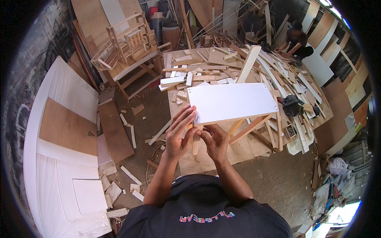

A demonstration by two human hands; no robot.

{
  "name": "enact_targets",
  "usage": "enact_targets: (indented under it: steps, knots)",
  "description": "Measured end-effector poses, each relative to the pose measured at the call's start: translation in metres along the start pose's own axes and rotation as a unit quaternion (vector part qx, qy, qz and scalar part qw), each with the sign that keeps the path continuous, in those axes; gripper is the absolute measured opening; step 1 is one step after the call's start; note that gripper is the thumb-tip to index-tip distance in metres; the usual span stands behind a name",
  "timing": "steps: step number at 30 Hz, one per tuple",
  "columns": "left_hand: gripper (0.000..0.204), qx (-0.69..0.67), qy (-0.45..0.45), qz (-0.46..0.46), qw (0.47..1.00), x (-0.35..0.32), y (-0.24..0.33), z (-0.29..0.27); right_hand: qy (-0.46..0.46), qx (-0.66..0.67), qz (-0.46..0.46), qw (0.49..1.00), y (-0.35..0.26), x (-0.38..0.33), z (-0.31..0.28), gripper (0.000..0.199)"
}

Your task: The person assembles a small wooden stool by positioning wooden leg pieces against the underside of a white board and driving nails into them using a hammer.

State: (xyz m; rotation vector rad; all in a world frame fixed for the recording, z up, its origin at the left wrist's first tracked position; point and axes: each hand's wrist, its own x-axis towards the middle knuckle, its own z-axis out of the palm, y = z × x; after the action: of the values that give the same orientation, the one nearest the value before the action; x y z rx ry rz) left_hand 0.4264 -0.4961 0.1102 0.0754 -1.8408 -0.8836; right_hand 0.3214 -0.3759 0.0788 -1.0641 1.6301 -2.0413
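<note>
A small wooden table (234, 101) with a white rectangular top and bare wood legs stands in front of me. My left hand (179, 133) is at the top's near left corner, its fingers along the left edge and its thumb under the near edge. Small screws (196, 118) show beside its fingertips. Close by, my right hand (214, 142) curls under the near edge, its thumb close to the left thumb. A leg (195, 147) shows below and between the hands. Whatever lies between the right fingers is hidden.
Behind the table, a low plywood platform (238, 152) carries piled offcuts and long strips. A person (297, 43) crouches at the far right. Wooden chair frames (127, 41) stand at the far left. White-faced panels (65, 166) lean along the left, with scraps on the floor. A black bag (293, 105) lies right.
</note>
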Motion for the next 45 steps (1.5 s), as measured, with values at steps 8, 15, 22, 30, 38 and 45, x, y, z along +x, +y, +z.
enact_targets:
  steps: [8,15,22,30,38,45]
  knots:
    - [0.046,-0.009,-0.02,0.025,0.999,-0.001,-0.009,-0.003,-0.008,0.033,0.022,0.999,0.002,0.002,-0.002,0.033]
    - [0.043,-0.064,0.004,-0.023,0.998,-0.006,-0.003,-0.001,-0.027,0.049,0.03,0.998,0.0,-0.002,-0.006,0.034]
    - [0.043,-0.065,0.005,-0.028,0.997,-0.01,-0.003,0.003,-0.025,0.002,0.013,1.0,0.003,-0.002,-0.011,0.036]
    - [0.047,-0.067,0.016,0.0,0.998,-0.003,0.003,0.004,0.03,-0.046,-0.097,0.994,0.017,0.004,-0.003,0.042]
    - [0.039,-0.065,0.033,-0.029,0.997,-0.008,0.009,0.006,-0.032,-0.052,-0.094,0.994,0.014,0.002,0.004,0.05]
    - [0.036,-0.099,0.021,-0.027,0.994,-0.008,0.012,-0.001,-0.009,-0.014,-0.076,0.997,0.02,-0.006,0.008,0.049]
